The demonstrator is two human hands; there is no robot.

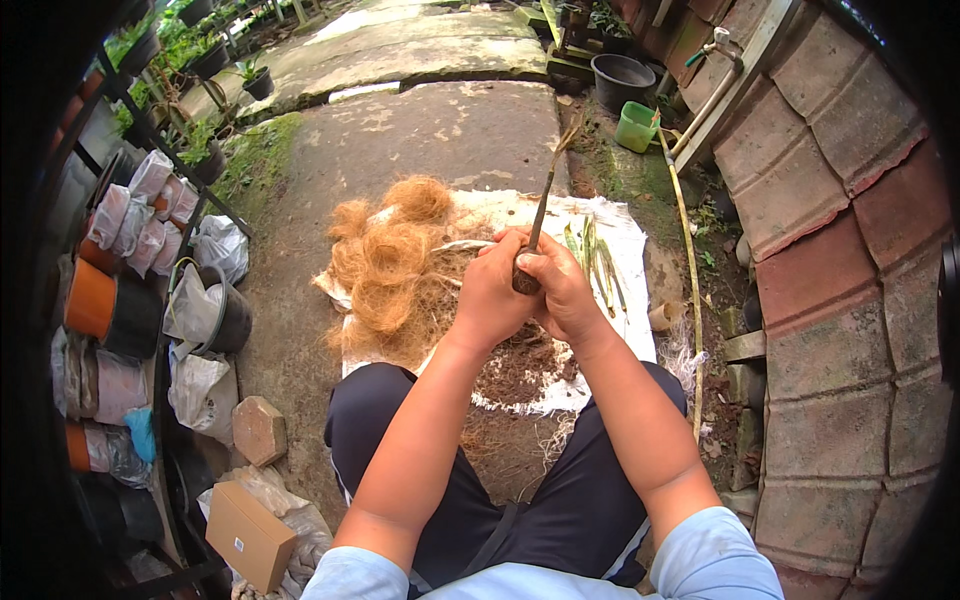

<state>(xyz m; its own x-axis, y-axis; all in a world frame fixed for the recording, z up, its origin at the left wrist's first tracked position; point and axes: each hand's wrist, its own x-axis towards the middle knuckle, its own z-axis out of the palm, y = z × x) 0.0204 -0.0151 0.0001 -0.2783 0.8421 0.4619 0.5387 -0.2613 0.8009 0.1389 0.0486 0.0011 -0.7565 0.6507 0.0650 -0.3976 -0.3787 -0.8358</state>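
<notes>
Both my hands are together in front of my knees, closed around a long dark plant stem (pixel 541 212). Its dry brown tip points up and away, and its thick, dark lower end shows between the thumbs. My left hand (pixel 496 290) wraps it from the left, its fingers mostly hidden. From the other side my right hand (pixel 562 288) grips it, thumb near the thick end. A pale, narrow, pointed piece (pixel 466 245) sticks out left of my left hand; whether it is held, I cannot tell. Below lies crumbly dark soil (pixel 520 368) on a white sheet (pixel 632 300).
Tangled brown coconut fibre (pixel 395 260) covers the sheet's left side; long green leaves (pixel 597 262) lie at its right. Pots and bagged bundles fill a rack (pixel 160 330) at left. A cardboard box (pixel 250 537), green container (pixel 637 127), black basin (pixel 622 82) and roof tiles (pixel 830 300) surround me.
</notes>
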